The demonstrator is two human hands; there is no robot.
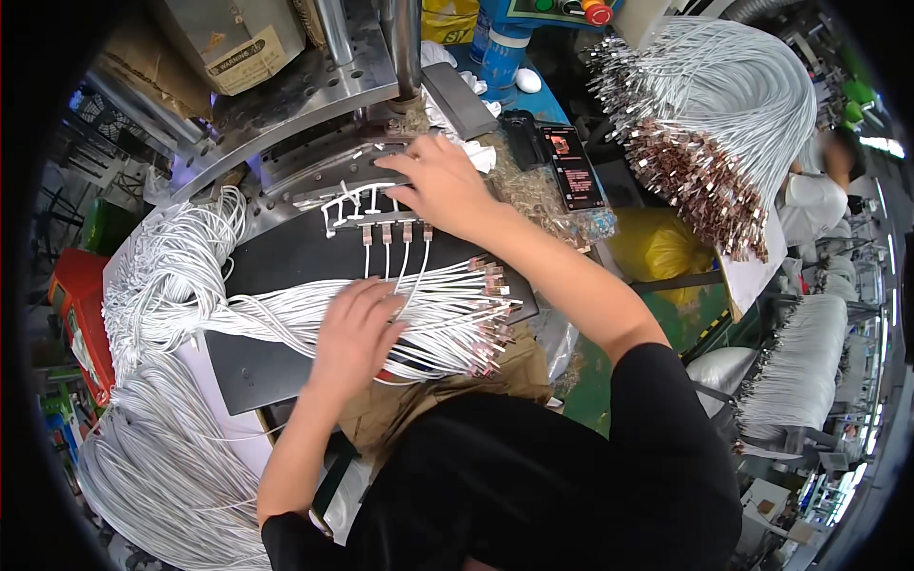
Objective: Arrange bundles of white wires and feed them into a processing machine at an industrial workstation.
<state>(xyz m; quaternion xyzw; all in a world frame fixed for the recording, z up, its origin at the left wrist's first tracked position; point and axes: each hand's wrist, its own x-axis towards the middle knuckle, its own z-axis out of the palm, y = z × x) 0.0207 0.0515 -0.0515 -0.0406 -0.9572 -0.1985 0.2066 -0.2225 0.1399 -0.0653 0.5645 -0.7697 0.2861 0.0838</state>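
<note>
My right hand (443, 187) reaches over the metal mould. Its thumb and a curled finger are at the right end of a white plastic runner (333, 211), a thin branched frame; the exact contact is partly hidden. Below the runner, several cable connectors (387, 232) sit side by side in a bar, their white cables trailing toward me. My left hand (354, 333) lies with fingers stretched over a bundle of white cables (276, 314) on the black work surface (249, 366). The bundle's metal plug ends (490, 314) fan out to the right.
Press columns (405, 48) and a steel plate (286, 109) rise behind the mould. At left hang heaps of cables (171, 457). A phone (574, 169) lies right of the mould, below a red button (598, 12). More cables (752, 86) hang at right; another person (814, 205) is beyond.
</note>
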